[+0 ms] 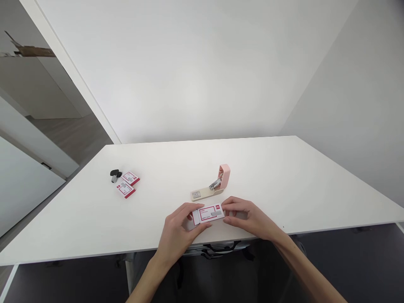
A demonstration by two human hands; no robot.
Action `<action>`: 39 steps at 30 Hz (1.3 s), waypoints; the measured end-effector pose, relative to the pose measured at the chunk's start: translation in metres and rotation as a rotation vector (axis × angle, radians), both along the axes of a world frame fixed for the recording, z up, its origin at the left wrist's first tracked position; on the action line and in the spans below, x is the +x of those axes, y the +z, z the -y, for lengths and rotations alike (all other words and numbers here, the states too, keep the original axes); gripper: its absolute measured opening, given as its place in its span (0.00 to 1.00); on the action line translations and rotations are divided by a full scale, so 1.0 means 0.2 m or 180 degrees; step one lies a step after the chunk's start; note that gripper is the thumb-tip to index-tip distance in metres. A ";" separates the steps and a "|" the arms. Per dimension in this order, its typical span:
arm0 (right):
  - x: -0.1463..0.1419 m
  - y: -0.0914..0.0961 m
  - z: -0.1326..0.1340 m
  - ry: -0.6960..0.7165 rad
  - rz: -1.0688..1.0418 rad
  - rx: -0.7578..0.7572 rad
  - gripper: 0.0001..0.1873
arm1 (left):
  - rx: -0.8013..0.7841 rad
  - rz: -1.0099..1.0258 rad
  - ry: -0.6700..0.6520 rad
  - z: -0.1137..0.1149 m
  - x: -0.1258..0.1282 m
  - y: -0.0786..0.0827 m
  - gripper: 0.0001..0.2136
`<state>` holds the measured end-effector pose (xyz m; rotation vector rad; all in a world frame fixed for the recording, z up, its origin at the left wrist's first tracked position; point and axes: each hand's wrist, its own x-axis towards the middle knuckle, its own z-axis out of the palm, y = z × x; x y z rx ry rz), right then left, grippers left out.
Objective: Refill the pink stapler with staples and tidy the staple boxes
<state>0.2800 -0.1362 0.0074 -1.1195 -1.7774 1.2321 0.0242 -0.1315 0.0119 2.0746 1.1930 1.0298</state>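
One small black-and-silver object (115, 173) lies toward the left end of the white table (268, 176); I cannot tell what it is. Just to its right lie two boxes (126, 189), white with red borders and red sides, one nearer the front edge than the other and set very close together. Bare table stretches from them to the left hand (178, 227), which pinches the held box (211, 213) near its left end, fingers along the far edge and thumb along the near one. This box is white and red too, with a grey patch on its face; it sits low over the table near the front edge, about midway along, and a section shows at its left end beyond the printed panel. Just behind it is the stapler (214, 192), its cream base pointing left and its pink cover raised at the right, metal parts showing inside. At the box's right end, the right hand (248, 215) pinches with thumb and fingertips, its other fingers curled. Farther right, a tiny dark speck (283, 227) marks the table near its front edge.
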 end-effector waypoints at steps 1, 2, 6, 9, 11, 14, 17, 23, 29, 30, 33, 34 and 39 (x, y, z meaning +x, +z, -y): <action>0.00 0.00 0.00 -0.0033 -0.0015 -0.0002 0.14 | -0.0004 0.0003 0.0001 0.00 0.00 0.00 0.15; 0.00 -0.01 0.00 -0.0092 -0.0031 -0.0008 0.14 | -0.0009 -0.0003 -0.0001 0.00 0.00 0.00 0.16; 0.00 -0.03 0.02 -0.0337 -0.0169 -0.0105 0.23 | -0.0023 -0.0126 -0.0012 0.00 0.00 -0.01 0.16; 0.00 -0.03 0.03 -0.0271 -0.0023 -0.0107 0.32 | -0.0052 -0.0231 -0.0051 0.00 0.00 -0.03 0.18; 0.00 -0.03 0.03 -0.0223 0.0133 -0.0068 0.29 | -0.0088 -0.0265 -0.0095 0.00 0.00 -0.03 0.19; 0.00 -0.04 0.02 -0.0256 0.0097 -0.0070 0.24 | -0.0166 -0.0256 -0.0088 0.00 0.00 -0.03 0.22; 0.01 -0.05 0.02 -0.0313 0.0015 -0.0099 0.24 | -0.0241 -0.0225 -0.0077 -0.01 0.00 -0.02 0.20; 0.02 -0.02 0.03 -0.0308 -0.0111 -0.0144 0.23 | -0.0427 -0.0268 0.0006 0.00 0.01 0.02 0.18; 0.02 -0.01 0.04 -0.0338 -0.0248 -0.0166 0.22 | -0.0400 -0.0183 -0.0050 0.00 0.01 0.04 0.16; 0.02 -0.01 0.03 -0.0339 -0.0282 -0.0160 0.22 | -0.0399 -0.0163 -0.0073 0.00 0.01 0.05 0.15; 0.02 -0.02 0.03 -0.0359 -0.0370 -0.0110 0.22 | -0.0396 -0.0129 -0.0096 0.00 0.02 0.05 0.15; 0.02 -0.02 0.03 -0.0368 -0.0380 -0.0083 0.22 | -0.0385 -0.0128 -0.0092 0.00 0.02 0.05 0.15; 0.02 -0.05 0.03 -0.0532 -0.0240 0.0053 0.19 | -0.0353 -0.0157 -0.0065 0.00 0.01 0.02 0.15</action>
